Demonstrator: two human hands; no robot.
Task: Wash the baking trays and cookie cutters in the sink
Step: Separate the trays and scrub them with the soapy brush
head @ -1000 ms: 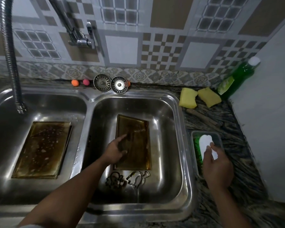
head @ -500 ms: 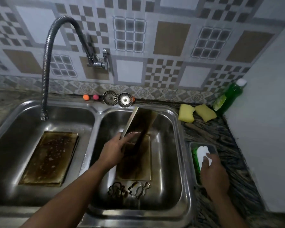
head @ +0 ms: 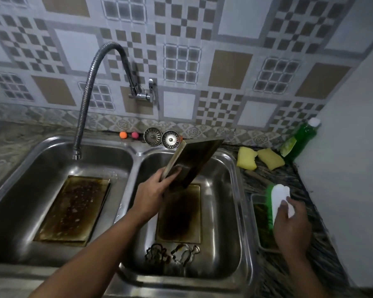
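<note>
A tiled wall (head: 230, 67) patterned in grey, white and tan runs behind the dark veined stone desk (head: 297, 177), a plain pale side wall (head: 353, 168) closes the right, and the light is dim.

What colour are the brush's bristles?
Green, seen in the head view on the brush held by the right hand.
</note>
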